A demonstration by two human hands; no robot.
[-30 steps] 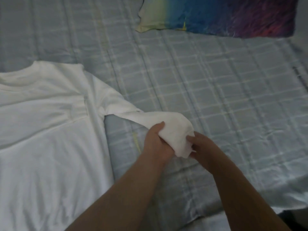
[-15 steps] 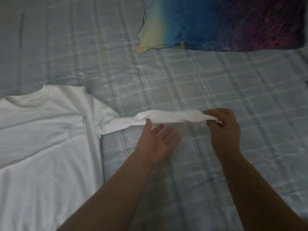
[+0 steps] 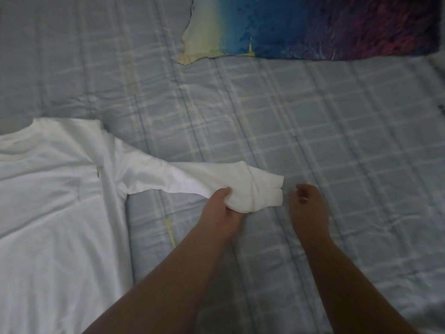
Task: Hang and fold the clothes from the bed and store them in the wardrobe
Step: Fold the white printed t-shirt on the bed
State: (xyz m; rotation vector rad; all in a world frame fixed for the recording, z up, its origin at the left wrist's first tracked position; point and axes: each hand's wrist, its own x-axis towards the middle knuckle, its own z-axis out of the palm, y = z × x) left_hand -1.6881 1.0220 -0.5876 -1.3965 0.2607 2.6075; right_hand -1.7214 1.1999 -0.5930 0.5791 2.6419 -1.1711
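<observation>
Right hand [image 3: 307, 208] released the sleeve [image 3: 255, 189]; pillow [image 3: 313, 25] lies beyond.

The scene is seen from a single head-worn camera, aimed forward and steeply down onto the bed [image 3: 313, 145]. The view is taken from close range, so the cover fills the picture. Both forearms are seen entering from the bottom edge.
</observation>
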